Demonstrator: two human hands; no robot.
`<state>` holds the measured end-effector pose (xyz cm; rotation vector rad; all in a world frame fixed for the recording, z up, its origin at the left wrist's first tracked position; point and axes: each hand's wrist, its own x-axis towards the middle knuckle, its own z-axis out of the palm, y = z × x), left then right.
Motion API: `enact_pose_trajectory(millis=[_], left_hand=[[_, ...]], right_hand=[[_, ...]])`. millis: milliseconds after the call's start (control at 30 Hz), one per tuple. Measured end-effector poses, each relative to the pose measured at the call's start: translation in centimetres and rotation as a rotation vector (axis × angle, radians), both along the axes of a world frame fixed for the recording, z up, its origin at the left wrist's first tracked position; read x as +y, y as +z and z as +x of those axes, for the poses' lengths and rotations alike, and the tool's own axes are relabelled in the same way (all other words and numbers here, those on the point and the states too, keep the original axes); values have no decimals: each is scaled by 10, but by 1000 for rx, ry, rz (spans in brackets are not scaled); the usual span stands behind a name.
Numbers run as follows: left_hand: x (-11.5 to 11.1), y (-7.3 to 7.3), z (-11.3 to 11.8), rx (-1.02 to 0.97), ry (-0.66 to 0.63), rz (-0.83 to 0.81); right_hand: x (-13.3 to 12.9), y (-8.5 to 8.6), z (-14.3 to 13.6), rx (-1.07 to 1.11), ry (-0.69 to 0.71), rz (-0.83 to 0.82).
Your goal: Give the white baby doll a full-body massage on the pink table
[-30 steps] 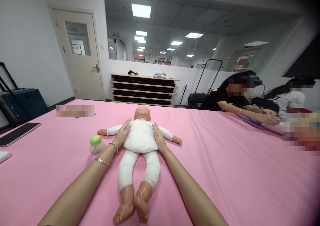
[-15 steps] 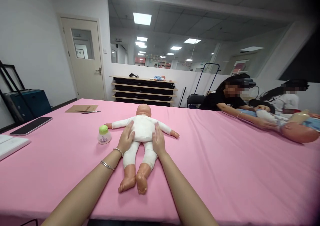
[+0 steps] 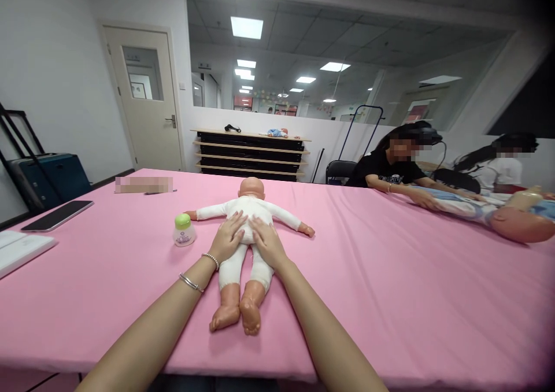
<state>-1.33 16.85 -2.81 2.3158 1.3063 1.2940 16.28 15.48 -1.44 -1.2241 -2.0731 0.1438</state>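
A baby doll (image 3: 249,204) with a white cloth body lies stretched out on the pink-covered table (image 3: 368,299). Its head points away from me, no face shows, and its bare feet point toward me. My left hand (image 3: 229,237) rests flat on the left of its lower torso, fingers extended. On the other side my right hand (image 3: 267,243) lies likewise, its fingertips close to those of the left. Neither hand grips anything. Left of the doll stands a small clear bottle (image 3: 184,235) with a green cap, near the doll's left-side arm.
At the left lie a phone (image 3: 58,215), a white box-like object (image 3: 26,250) and a pen (image 3: 160,192) beside a blurred flat item (image 3: 139,184). Across the table at right, a person (image 3: 390,161) handles another doll (image 3: 520,224). A second person sits beyond.
My hands have moved inward from the doll's sides onto its lower torso, closer together. The person at right has shifted their hands along the other doll.
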Motion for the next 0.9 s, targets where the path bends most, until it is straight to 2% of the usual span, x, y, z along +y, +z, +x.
enact_pose_trajectory(millis=[67,133,200,233,300,367,400,433,500,567,633,700,733,800,900], left_hand=[[-1,1,2,55,42,-110],[-2,1,3,26,190,-194],[-3,1,3,-11,283,-150],[-4,2,2,-9,275,-88],[-4,2,2,49,165,31],[-4,3,3,126,62,23],[-4,3,3,144,62,-33],[-4,3,4,143,103,-104],[-4,3,4,104,243,-200],[-5,4,3,94,309,-140],[-7,6,2,166,201,6],[-7,8,2,257,38,80],[-7,8,2,280,0,64],[-6,6,3,258,75,-23],[-4,2,3,138,319,-105]], right_hand=[[-4,5,-3,-53,-31,-75],[-7,7,-5,-16,-212,-127],[-9,9,-4,3,-321,-112],[-10,10,-4,-11,-314,-70],[-11,12,-5,-67,-189,22],[-12,13,-7,-116,-46,34],[-12,13,-8,-126,-18,8],[-12,12,-8,-121,-28,-27],[-9,10,-7,-71,-133,-79],[-8,8,-5,-10,-232,-77],[-8,9,-2,-5,-215,-14],[-10,11,-2,-71,-76,33],[-11,12,-2,-106,-14,27],[-12,12,-4,-129,-19,-33],[-10,10,-4,-37,-278,-115]])
